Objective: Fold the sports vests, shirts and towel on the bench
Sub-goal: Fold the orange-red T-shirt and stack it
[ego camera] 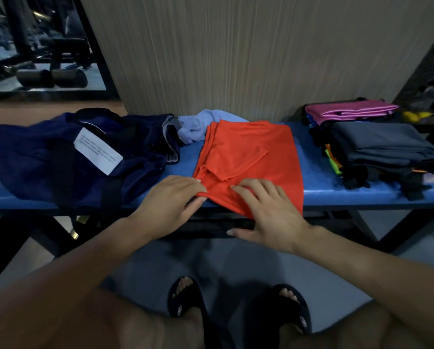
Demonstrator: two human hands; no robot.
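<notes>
— So where's the orange garment (pixel 251 157) sitting now?

— Middle of the blue bench (pixel 319 187), already folded into a long panel, with its near corner hanging a little over the front edge at six o'clock.

— What could spoil it from here?

— My guess: that overhanging corner. The cloth looks slippery, so if she lifts it for the next fold without holding the layers together, they may slide apart and the small flap on top come undone. A tug toward her could also drag the whole piece off the bench.

— And the hands?

— The left hand (pixel 172 200) is at seven o'clock of the garment, fingers (pixel 193 183) nearly straight and close together on the near-left corner, thumb tucked under the edge, so it seems to be pinching the fabric lightly. The right hand (pixel 268 210) lies flat at six o'clock, fingers (pixel 246 188) spread and pressing the cloth, thumb stretched wide below the bench edge, holding nothing.

— What's around it?

— A light blue towel (pixel 198 127) crumpled at eleven o'clock, a navy bag (pixel 60 159) at nine, and a folded stack (pixel 377 144) at three with a pink piece (pixel 349 110) behind it.
</notes>
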